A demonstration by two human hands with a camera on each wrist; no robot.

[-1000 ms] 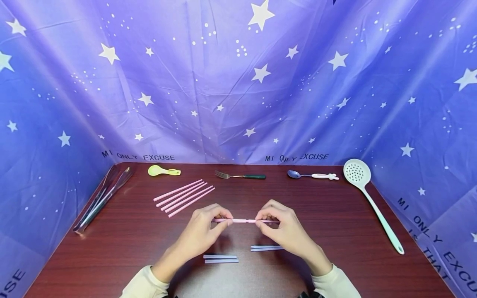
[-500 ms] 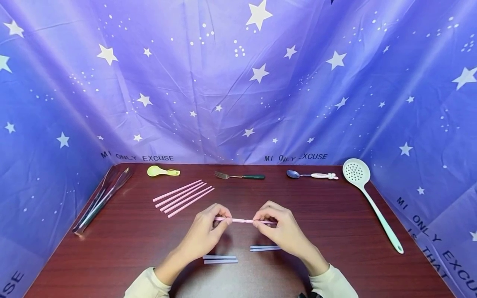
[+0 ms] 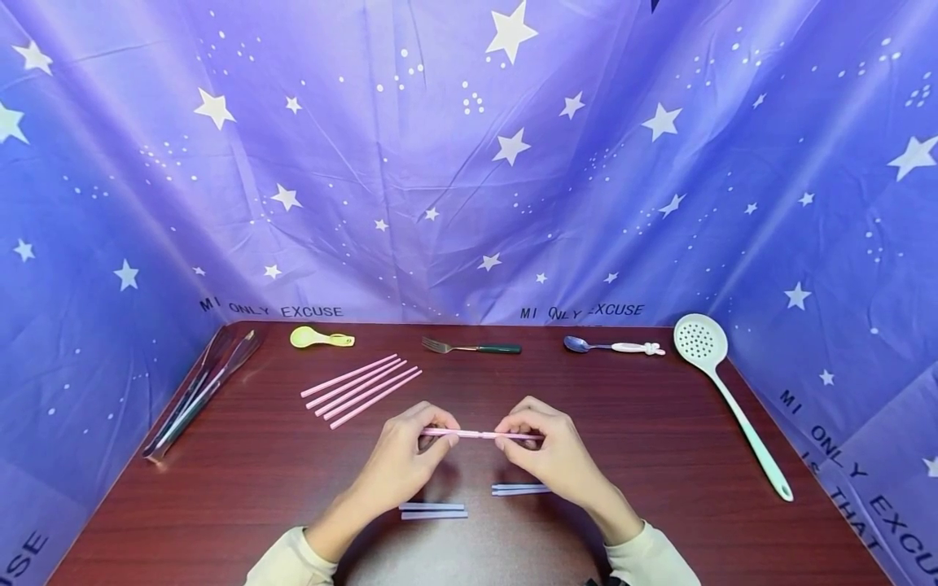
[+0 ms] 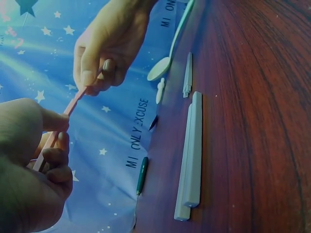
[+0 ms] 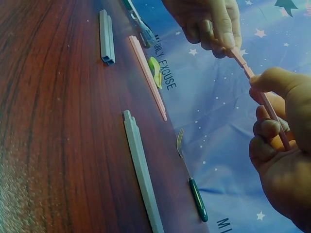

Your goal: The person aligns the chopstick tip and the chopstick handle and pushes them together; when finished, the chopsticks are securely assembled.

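Observation:
My left hand pinches one end part of a pink chopstick between thumb and fingertips. The right hand pinches its other part, and the chopstick lies level between them above the table. A narrow step or joint shows along it between the hands, in the right wrist view close to the right fingertips. Below the hands two grey-blue chopstick pieces lie on the left. Two more grey-blue pieces lie partly behind the right hand; small plugs show at their ends in the right wrist view.
Several pink chopsticks lie side by side at the back left. Along the far edge are a yellow spoon, a fork and a blue-and-white spoon. Tongs lie far left, a pale slotted ladle far right.
My right hand has come slightly left, narrowing the gap between the hands along the pink chopstick. Both hands keep their pinch; the things on the table have stayed put.

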